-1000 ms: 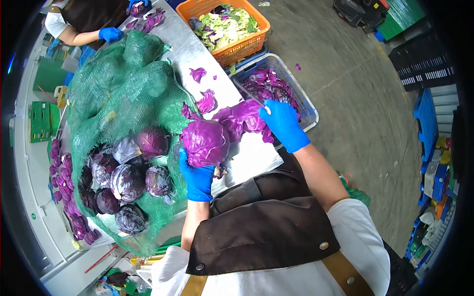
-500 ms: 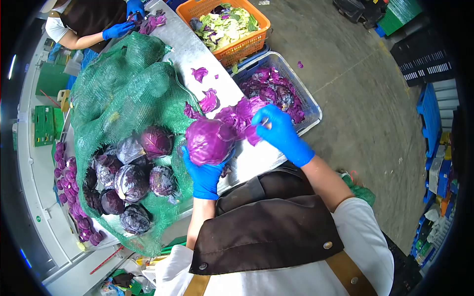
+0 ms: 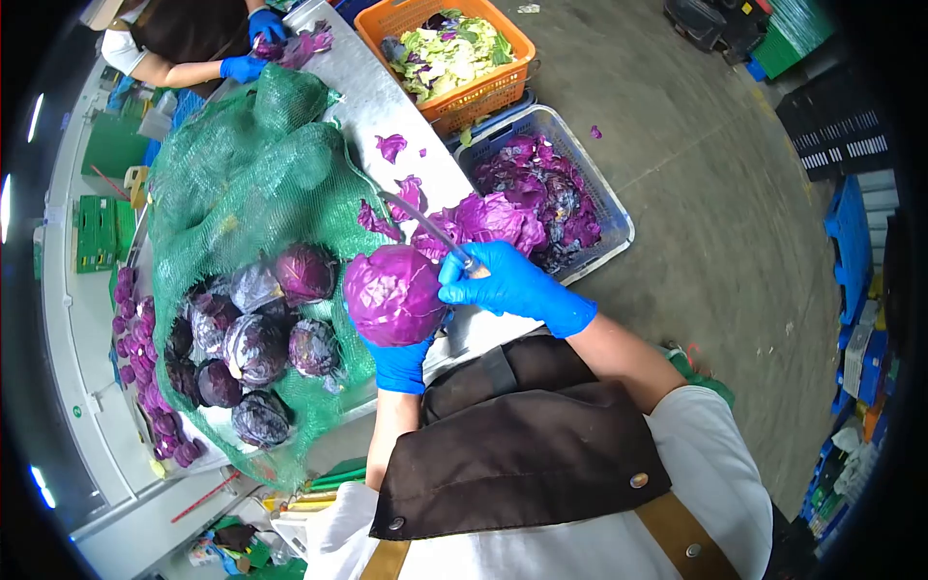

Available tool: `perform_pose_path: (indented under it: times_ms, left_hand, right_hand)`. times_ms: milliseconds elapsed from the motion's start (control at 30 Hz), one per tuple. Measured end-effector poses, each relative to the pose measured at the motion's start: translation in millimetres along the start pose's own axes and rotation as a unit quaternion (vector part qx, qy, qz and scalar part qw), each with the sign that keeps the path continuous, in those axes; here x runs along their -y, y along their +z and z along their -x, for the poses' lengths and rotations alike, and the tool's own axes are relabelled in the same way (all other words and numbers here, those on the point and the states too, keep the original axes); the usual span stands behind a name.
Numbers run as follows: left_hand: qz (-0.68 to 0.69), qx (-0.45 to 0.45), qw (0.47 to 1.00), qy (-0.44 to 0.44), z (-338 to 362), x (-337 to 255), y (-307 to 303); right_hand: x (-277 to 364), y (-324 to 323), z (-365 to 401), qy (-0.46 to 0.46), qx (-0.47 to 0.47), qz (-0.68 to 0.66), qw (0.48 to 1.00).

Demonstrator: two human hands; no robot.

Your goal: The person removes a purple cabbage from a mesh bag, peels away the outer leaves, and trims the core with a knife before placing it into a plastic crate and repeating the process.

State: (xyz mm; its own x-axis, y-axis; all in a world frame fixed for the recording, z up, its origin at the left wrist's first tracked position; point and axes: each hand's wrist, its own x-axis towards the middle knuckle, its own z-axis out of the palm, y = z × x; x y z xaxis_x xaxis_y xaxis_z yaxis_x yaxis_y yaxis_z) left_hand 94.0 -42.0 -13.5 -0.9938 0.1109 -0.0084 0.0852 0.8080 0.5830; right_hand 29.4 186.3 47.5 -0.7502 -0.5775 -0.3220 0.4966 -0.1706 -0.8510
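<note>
My left hand (image 3: 396, 362), in a blue glove, holds a peeled purple cabbage (image 3: 391, 295) from below, above the metal table's front edge. Close against the cabbage's right side, my right hand (image 3: 512, 285) grips a knife (image 3: 425, 220) whose thin blade points up and to the left. Loose cabbage leaves (image 3: 498, 222) lie on the table just beyond both hands. To the left, several unpeeled purple cabbages (image 3: 256, 348) rest at the mouth of a green mesh sack (image 3: 242, 193).
A blue-grey crate (image 3: 619, 232) of purple leaves stands right of the table (image 3: 367, 97). Behind it is an orange crate (image 3: 522, 72) with pale green leaves. Across the table, another person's gloved hand (image 3: 244, 69) works at purple leaves. Peeled cabbages (image 3: 145, 358) line the far left.
My right hand has moved left to the cabbage, and the knife in it now shows plainly. The cabbage has turned and shifted slightly left. Leaves now lie nearer the crate.
</note>
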Motion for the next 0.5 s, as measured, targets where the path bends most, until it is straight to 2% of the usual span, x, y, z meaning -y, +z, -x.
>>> perform_pose_path:
  times_ms: [33,133,167,200,233,267,300,333,367,467,500]
  left_hand:
    - [0.087,-0.032,0.995,-0.025,-2,-7,0]
    - [0.336,-0.115,0.931,-0.079,-4,-37,-6]
    - [0.481,-0.114,0.863,-0.108,2,-30,-3]
    - [0.612,-0.124,0.769,-0.138,7,-23,0]
    - [0.748,-0.113,0.638,-0.146,13,-13,-1]
    - [0.775,-0.118,0.6,-0.158,17,-7,0]
    - [0.801,-0.126,0.56,-0.171,22,-1,0]
    - [0.824,-0.134,0.519,-0.183,25,4,-1]
    - [0.823,-0.144,0.516,-0.19,30,7,-2]
    - [0.654,-0.174,0.709,-0.199,40,6,-6]
    - [0.485,-0.171,0.839,-0.178,44,13,-5]
  right_hand:
    - [6,5,3,-0.021,-0.018,0.019,0.999]
    - [9,22,-2,-0.197,-0.087,0.123,0.969]
    - [18,23,3,-0.159,-0.094,0.243,0.952]
    - [13,22,0,-0.185,-0.095,0.264,0.942]
    - [3,22,-6,-0.212,-0.096,0.284,0.93]
    - [-3,23,-10,-0.239,-0.099,0.303,0.917]
    - [-3,23,-10,-0.183,-0.068,0.253,0.947]
    - [-7,23,-11,-0.176,-0.063,0.236,0.954]
    - [-13,23,-13,-0.168,-0.058,0.219,0.959]
    - [-14,27,-17,-0.158,-0.067,0.167,0.971]
    - [-23,23,-24,-0.157,-0.066,0.144,0.975]
